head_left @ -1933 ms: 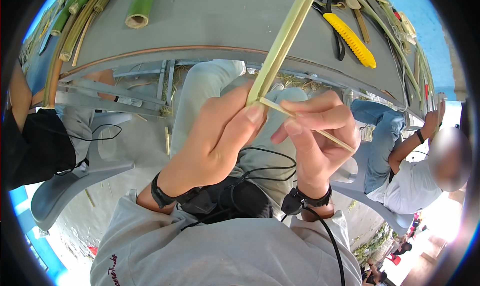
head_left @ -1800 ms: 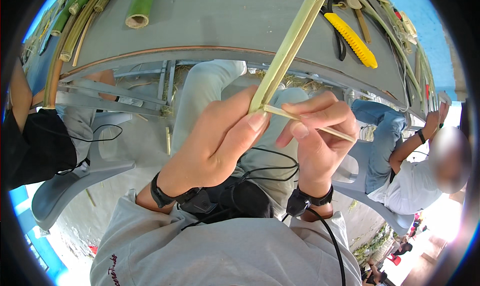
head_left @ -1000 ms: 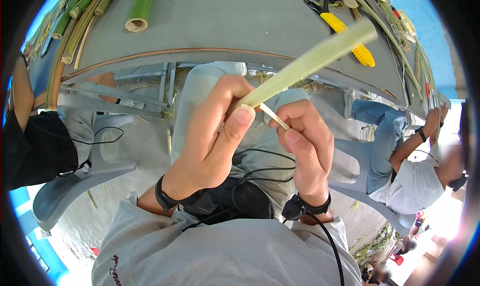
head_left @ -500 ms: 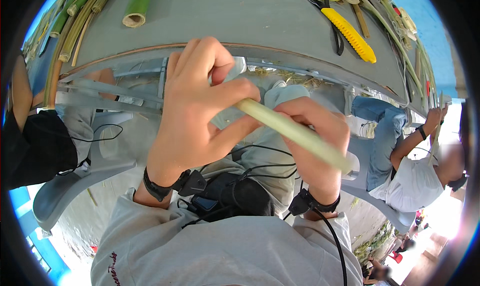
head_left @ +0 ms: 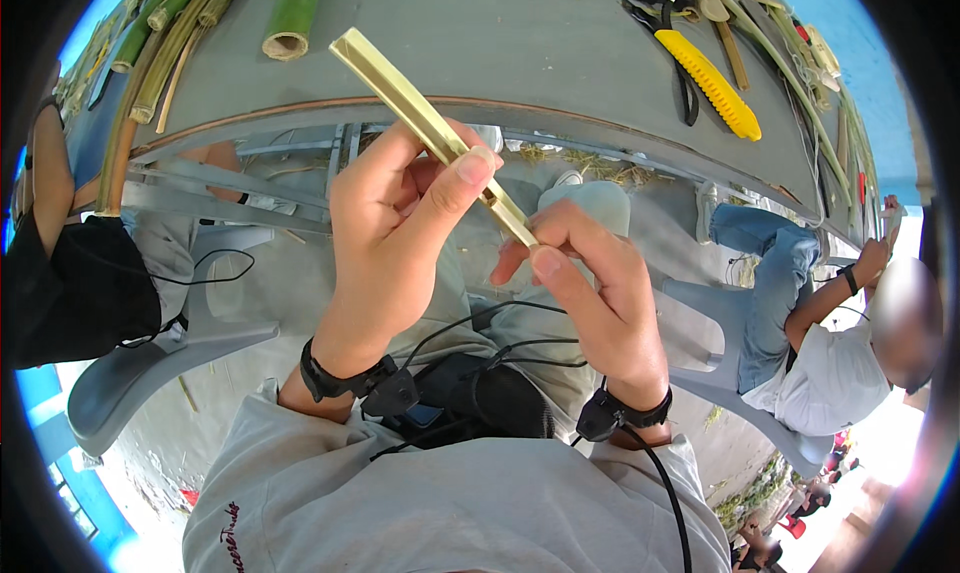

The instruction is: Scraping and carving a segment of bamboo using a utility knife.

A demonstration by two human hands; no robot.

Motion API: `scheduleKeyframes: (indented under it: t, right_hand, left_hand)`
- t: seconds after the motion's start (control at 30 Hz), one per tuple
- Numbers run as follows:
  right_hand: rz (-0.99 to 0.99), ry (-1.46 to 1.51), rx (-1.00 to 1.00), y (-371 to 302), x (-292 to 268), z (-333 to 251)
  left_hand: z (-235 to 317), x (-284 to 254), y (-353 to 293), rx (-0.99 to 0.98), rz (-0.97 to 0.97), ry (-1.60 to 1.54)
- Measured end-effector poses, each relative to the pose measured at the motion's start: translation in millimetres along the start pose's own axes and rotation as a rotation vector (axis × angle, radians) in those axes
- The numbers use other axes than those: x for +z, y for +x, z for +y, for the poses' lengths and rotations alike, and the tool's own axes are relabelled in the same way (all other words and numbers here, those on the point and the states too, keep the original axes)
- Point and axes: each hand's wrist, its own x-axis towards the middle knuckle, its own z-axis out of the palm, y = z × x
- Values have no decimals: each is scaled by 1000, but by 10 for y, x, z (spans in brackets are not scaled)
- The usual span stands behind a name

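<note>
A pale split bamboo strip [head_left: 395,85], hollow like a trough, runs slantwise between my hands above my lap. My left hand [head_left: 395,238] is closed round its middle, with the thumb pressed on top. At the strip's lower right end, my right hand [head_left: 600,288] pinches the tip between thumb and fingers. The far end sticks up past my left hand, over the table edge, with the hollow side facing me. Both wrists wear black bands with small boxes and cables.
On the grey table [head_left: 440,43] lie a green bamboo tube [head_left: 295,18], several bamboo pieces [head_left: 190,33] at the left, and yellow-handled pliers [head_left: 705,83] at the right. More strips [head_left: 790,93] lie beyond. People sit on both sides; cables [head_left: 500,348] cross my lap.
The bamboo strip has been turned: its long end pointed to the lower right and now points to the upper left. My left hand has shifted its grip to the middle; my right pinches the end.
</note>
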Motion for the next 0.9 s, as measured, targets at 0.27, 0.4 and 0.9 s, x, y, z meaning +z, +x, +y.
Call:
scheduleKeyframes:
  t: [0.27, 0.4, 0.9]
  right_hand:
    - [-76, 31, -73, -22, -46, 14]
    - [-57, 97, -87, -31, 5, 26]
    - [-183, 167, -188, -24, -26, 112]
  left_hand:
    - [40, 13, -39, 14, 7, 86]
    - [75, 56, -31, 4, 53, 83]
    - [137, 80, -30, 2, 127, 69]
